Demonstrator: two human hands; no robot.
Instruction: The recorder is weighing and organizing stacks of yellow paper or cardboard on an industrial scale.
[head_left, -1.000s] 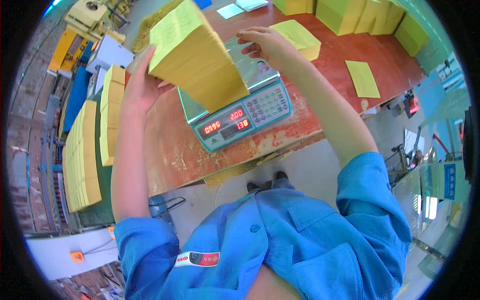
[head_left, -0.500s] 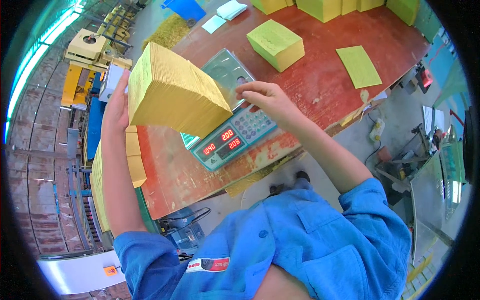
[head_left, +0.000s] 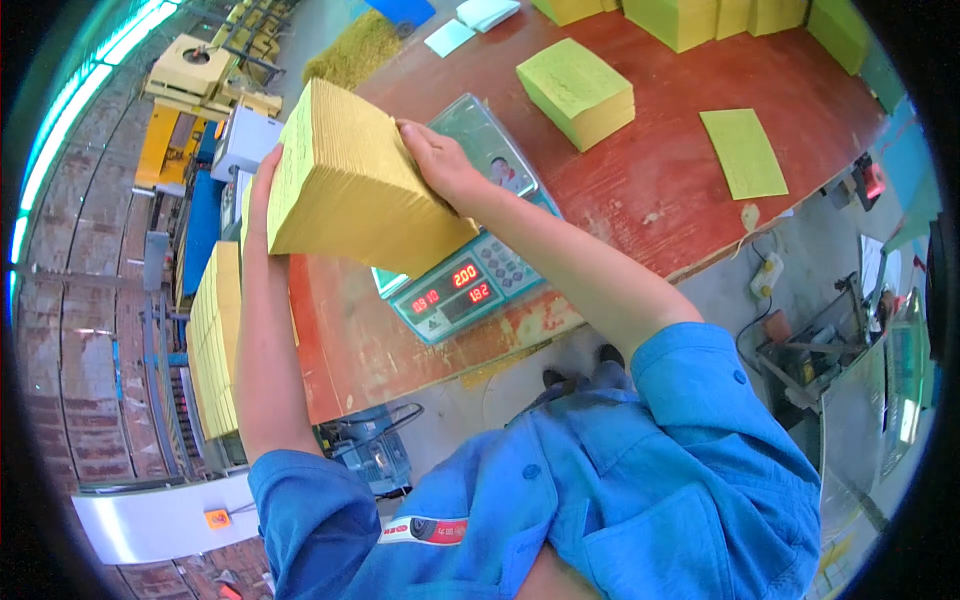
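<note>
1. Yellow paper stack (head_left: 370, 190) is between our two hands, tilted, above the scale; whether its lower end rests there, we cannot tell. We take it as the centre of our clock, twelve pointing away from us.
2. At nine o'clock, our left hand (head_left: 262, 195) lies along the outer face; part of its fingers is hidden. At two o'clock, our right hand (head_left: 440, 165) presses the other side, its fingers close together. So we hold the stack squeezed between both hands.
3. We judge it rather heavy, firm under squeezing, but weak sideways: its many loose sheets could slip and fan, and their edges could crease. For a good hold, we should press both end faces with flat palms, and support it from below.
4. At five o'clock, the scale (head_left: 450, 312) shows its lit display toward us.
5. Farther, at two o'clock, a shorter yellow block (head_left: 578, 95) sits on the red table (head_left: 660, 190).
6. Farther again, at three o'clock, lies a flat yellow piece (head_left: 745, 155).
</note>
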